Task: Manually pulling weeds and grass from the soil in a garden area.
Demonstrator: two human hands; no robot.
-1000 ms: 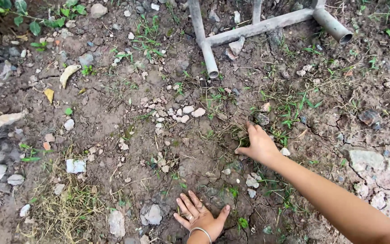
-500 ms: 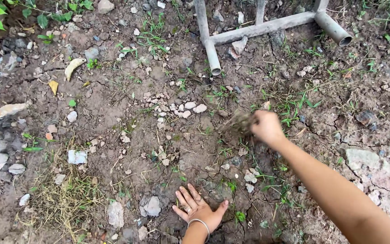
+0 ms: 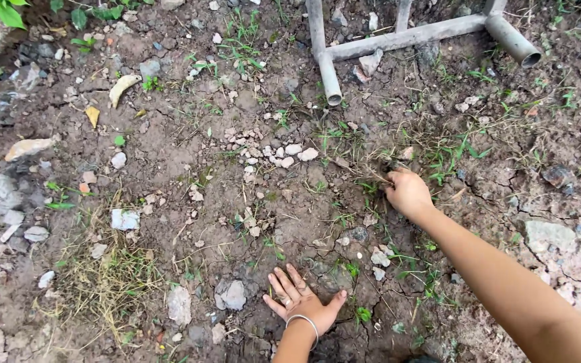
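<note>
A: Status of the right hand [image 3: 408, 193]?

B: Fingers curled shut around a tuft of dry grass [image 3: 378, 165], rooted in the cracked soil [image 3: 169, 154] below the open end of the grey pipe frame [image 3: 331, 86].

A: And the left hand [image 3: 298, 299]?

B: Fingers spread, palm flat on the soil, well below the pipe frame, just right of a grey stone [image 3: 231, 294]. It holds nothing.

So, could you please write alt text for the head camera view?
A person's right hand grips a tuft of green grass on cracked brown soil, while the left hand rests flat, fingers spread. A grey metal pipe frame lies beyond.
</note>
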